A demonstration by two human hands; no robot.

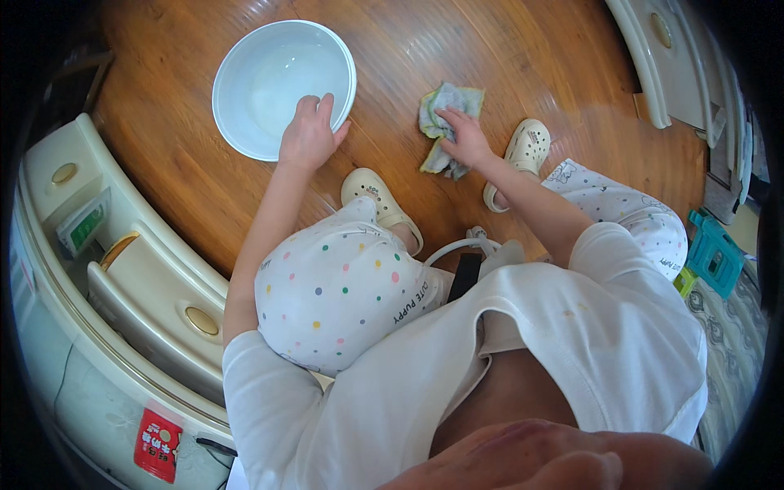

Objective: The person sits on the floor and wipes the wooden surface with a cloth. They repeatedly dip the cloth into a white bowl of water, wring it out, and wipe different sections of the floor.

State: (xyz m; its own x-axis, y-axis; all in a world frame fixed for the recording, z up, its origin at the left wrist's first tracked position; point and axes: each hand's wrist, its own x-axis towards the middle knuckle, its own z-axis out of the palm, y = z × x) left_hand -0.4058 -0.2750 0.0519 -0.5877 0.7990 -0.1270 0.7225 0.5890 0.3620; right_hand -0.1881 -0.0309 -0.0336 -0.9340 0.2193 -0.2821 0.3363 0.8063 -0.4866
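Observation:
On the wooden floor (392, 55) stands a white plastic basin (251, 92) with what looks like water in it. My left hand (312, 131) is at the basin's near right rim, its fingers reaching over the edge and the thumb outside; whether it grips the rim I cannot tell. To the right, my right hand (467, 138) rests on a crumpled grey cloth with yellow-green edging (459, 98), fingers spread over it. The cloth lies on the floor, apart from the basin.
My feet, in cream clogs (376, 196), are on the floor near the cloth. At the left stands a cream cabinet with a drawer (159, 294) pulled out and a red packet (158, 444) on its top. More cream furniture (667, 61) is at the upper right, a teal plastic item (716, 254) below it.

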